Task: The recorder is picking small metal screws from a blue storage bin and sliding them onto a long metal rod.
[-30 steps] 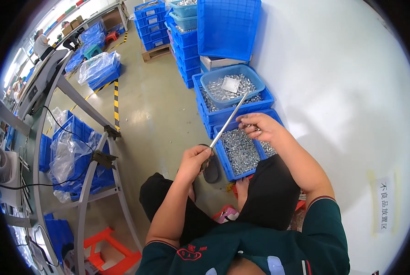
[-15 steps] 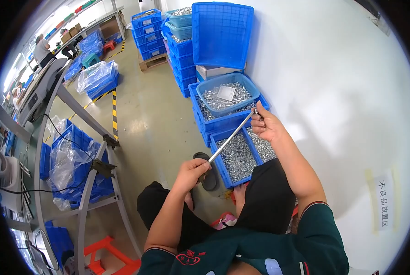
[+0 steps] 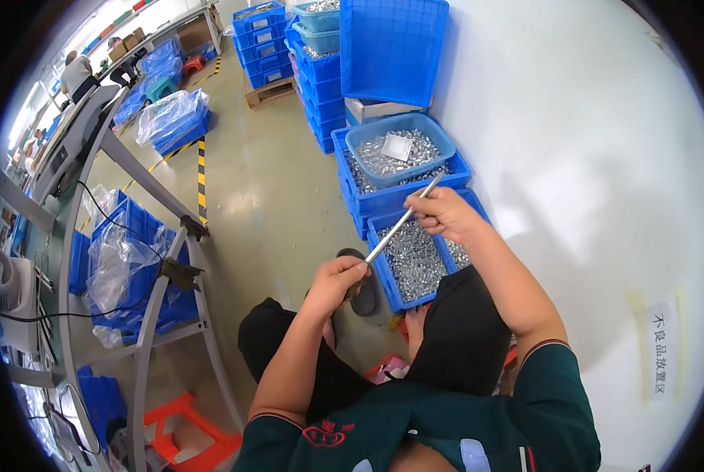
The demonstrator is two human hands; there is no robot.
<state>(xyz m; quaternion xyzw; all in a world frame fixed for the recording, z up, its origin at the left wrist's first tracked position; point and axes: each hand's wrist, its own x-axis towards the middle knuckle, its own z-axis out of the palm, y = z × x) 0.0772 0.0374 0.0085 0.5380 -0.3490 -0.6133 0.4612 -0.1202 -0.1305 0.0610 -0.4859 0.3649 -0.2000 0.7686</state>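
A slim silver metal rod (image 3: 389,240) slants up to the right in front of me. Its lower end sits in my left hand (image 3: 336,285), which is closed around it. Nearer the upper end, my right hand (image 3: 444,214) pinches the rod between thumb and fingers, and the pointed tip sticks out beyond. Under the rod lie many small shiny metal parts (image 3: 413,263) in a blue divided bin (image 3: 386,282) by my feet. Whether my left palm covers anything else is hidden.
Behind the bin, a light-blue basket (image 3: 357,162) of metal parts rests on a blue crate (image 3: 352,206). A large blue crate (image 3: 393,51) leans upright near stacked crates (image 3: 322,102). At left stand a grey metal frame (image 3: 149,315) and an orange stool (image 3: 202,436). A white wall (image 3: 572,118) runs along the right.
My right hand has moved from the rod's tip down along its shaft, so the tip now shows past the fingers. My left hand has shifted slightly up and right. The view has tilted a little.
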